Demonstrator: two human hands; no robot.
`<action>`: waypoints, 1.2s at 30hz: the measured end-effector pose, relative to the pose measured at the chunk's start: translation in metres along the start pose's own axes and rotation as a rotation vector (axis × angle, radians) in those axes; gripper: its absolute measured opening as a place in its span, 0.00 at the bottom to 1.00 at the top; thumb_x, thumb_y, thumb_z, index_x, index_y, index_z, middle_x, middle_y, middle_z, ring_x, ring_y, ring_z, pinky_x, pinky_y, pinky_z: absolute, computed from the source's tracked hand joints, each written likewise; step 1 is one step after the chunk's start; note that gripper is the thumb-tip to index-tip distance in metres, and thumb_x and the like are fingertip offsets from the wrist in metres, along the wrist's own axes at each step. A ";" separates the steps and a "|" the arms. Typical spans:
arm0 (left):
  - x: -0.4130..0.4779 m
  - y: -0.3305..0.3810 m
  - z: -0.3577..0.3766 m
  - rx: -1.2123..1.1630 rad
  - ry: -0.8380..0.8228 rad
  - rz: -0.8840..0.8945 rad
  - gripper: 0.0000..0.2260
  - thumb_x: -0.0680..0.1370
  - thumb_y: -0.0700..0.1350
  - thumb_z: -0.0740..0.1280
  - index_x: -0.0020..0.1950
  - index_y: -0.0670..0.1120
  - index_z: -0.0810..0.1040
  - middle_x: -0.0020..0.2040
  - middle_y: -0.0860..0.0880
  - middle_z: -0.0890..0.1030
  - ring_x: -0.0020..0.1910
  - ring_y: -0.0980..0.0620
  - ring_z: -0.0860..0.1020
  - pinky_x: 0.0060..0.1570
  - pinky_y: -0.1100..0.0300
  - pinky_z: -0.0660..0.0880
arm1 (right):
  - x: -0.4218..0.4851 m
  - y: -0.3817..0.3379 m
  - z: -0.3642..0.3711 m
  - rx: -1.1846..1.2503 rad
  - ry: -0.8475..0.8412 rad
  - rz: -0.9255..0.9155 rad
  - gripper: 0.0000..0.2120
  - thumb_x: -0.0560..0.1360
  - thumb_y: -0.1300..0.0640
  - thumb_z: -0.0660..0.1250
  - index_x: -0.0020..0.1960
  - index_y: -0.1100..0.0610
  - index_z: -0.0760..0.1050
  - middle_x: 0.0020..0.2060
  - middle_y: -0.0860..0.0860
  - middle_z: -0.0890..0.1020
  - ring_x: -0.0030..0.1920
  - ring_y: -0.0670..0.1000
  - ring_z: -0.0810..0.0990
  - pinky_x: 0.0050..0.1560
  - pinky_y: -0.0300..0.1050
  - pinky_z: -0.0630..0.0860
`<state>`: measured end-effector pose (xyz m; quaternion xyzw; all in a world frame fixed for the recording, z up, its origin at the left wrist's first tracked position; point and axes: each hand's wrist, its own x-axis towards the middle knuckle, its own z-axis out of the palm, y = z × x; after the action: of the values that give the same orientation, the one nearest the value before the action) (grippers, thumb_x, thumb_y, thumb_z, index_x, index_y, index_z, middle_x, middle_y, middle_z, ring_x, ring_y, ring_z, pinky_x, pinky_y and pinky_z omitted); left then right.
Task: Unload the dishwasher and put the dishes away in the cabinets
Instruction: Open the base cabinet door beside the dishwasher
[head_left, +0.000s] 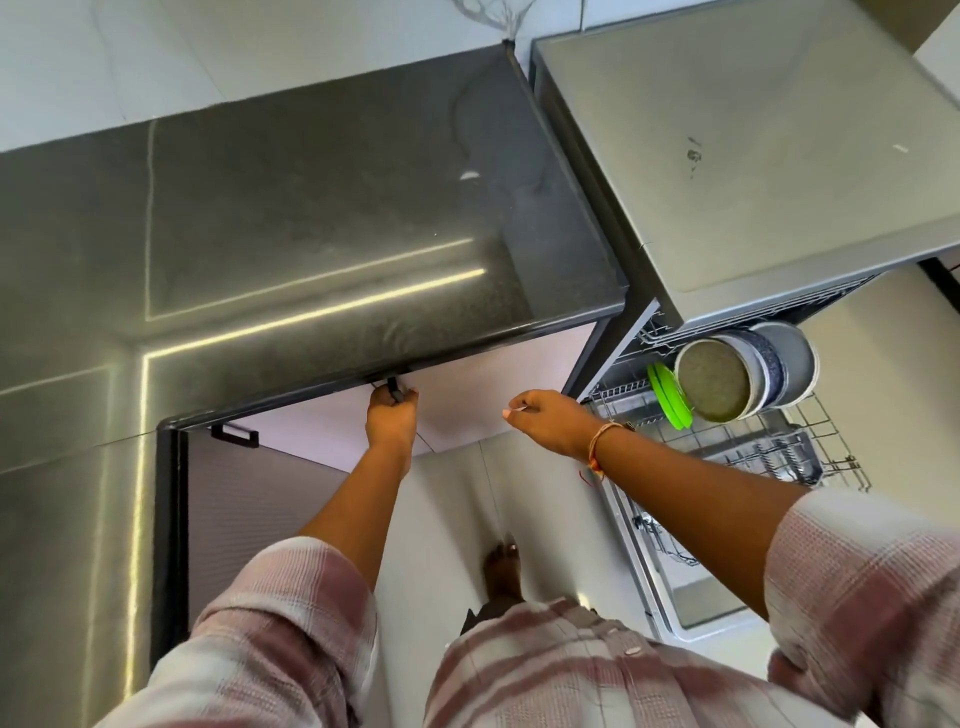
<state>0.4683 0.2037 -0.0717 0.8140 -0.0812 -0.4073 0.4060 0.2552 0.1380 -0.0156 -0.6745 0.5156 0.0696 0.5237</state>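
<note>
So our left hand (392, 421) is wrapped round the black cabinet handle (393, 387) at the top edge of the pale cabinet door (467, 410), tucked right under the lip of the dark counter (337, 208). Can't tell if the door is cracked open or flush. Our right hand (553, 421) hangs beside it with fingers loosely curled, and as far as we can see there's nothing in it.

The bit that matters: everything we need to grab is off to the right. The dishwasher (753, 156) is open with its rack (810, 441) pulled out. A stack of bowls (727, 379) lies on its side in there, round bottom facing back towards us and the stack's length running away to the right. A couple of green plates (670, 389) stand on edge just left of that stack, so they sit between our right hand and the bowls.

Right hand is clearly the nearer one, close to the rack's corner, while the left is tied up on the handle. We'd guess the free hand reaches rightward for the dishes, and the plates either come out first or get in the way.
</note>
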 end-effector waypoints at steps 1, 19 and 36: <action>-0.006 -0.001 -0.001 -0.005 0.001 -0.015 0.14 0.80 0.47 0.64 0.63 0.43 0.75 0.57 0.43 0.79 0.58 0.43 0.76 0.55 0.55 0.71 | -0.001 -0.003 0.003 0.014 0.001 0.006 0.23 0.81 0.45 0.61 0.71 0.57 0.70 0.66 0.55 0.77 0.65 0.57 0.74 0.66 0.52 0.72; -0.178 -0.112 0.040 -0.181 -0.249 -0.221 0.07 0.81 0.52 0.61 0.45 0.54 0.75 0.42 0.54 0.78 0.45 0.52 0.75 0.49 0.57 0.73 | -0.035 0.007 0.062 0.232 0.129 0.187 0.28 0.80 0.44 0.63 0.72 0.60 0.62 0.66 0.58 0.74 0.66 0.61 0.73 0.64 0.52 0.71; -0.256 -0.087 0.130 -0.052 -0.521 0.070 0.09 0.83 0.42 0.60 0.62 0.45 0.75 0.54 0.48 0.79 0.59 0.49 0.77 0.56 0.59 0.74 | -0.108 0.154 -0.014 -0.064 0.215 0.043 0.23 0.81 0.38 0.55 0.55 0.57 0.76 0.53 0.59 0.80 0.58 0.61 0.77 0.57 0.51 0.73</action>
<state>0.1885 0.3026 -0.0261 0.6678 -0.2006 -0.5907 0.4060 0.0815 0.2068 -0.0386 -0.6834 0.5806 0.0246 0.4419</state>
